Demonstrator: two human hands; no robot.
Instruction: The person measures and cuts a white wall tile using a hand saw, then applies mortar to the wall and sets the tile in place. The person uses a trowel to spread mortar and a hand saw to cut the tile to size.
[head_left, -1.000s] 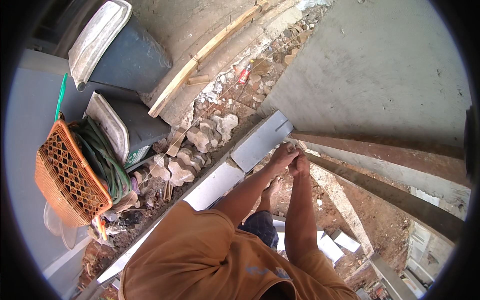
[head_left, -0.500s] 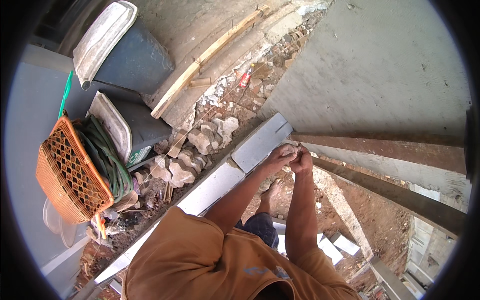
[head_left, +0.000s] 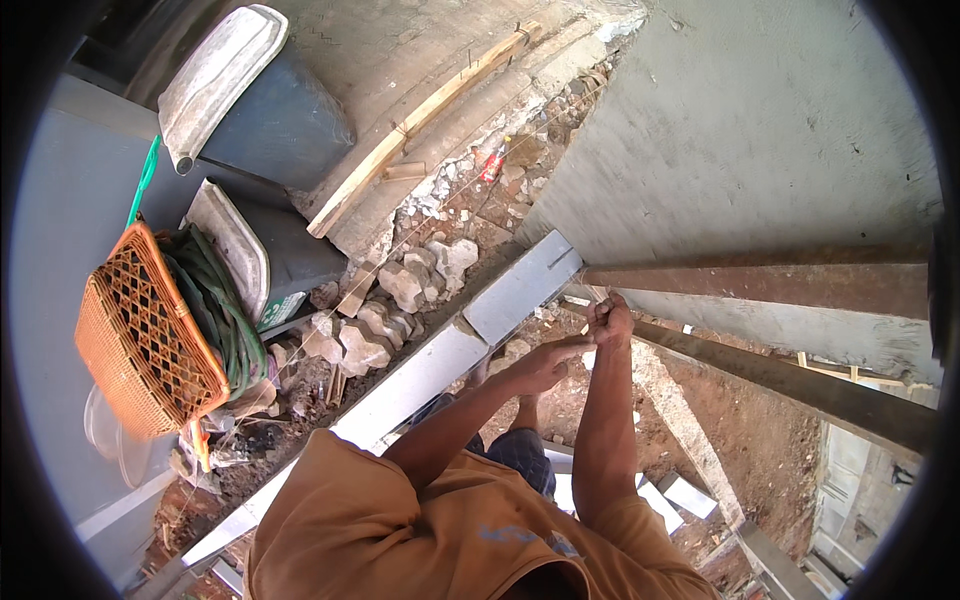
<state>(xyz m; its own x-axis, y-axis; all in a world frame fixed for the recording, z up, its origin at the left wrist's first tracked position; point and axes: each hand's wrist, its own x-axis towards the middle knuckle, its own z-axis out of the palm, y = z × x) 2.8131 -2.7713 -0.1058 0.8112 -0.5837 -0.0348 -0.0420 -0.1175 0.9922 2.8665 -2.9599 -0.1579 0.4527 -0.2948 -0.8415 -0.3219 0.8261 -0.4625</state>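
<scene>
My right hand [head_left: 611, 319] is closed beside the far end of the block row, close to the brown timbers; what its fingers hold, if anything, is too small to make out. Lower and to the left, my left hand [head_left: 545, 367] has its fingers stretched toward my right wrist and holds nothing I can see. A grey block [head_left: 524, 286] with dark marks at its far end lies in line with a paler block [head_left: 425, 378], left of my hands.
A grey plastered wall [head_left: 740, 130] rises at the far right. Two timbers [head_left: 760, 289] slant from it. Broken stones [head_left: 360, 345], a wicker basket [head_left: 150, 335] and dark bins [head_left: 280, 125] stand left. A nailed wooden strip [head_left: 420, 125] lies beyond the rubble.
My left hand has drawn back from my right hand, down and to the left, and its fingers have straightened. My right hand has shifted slightly right and stays closed.
</scene>
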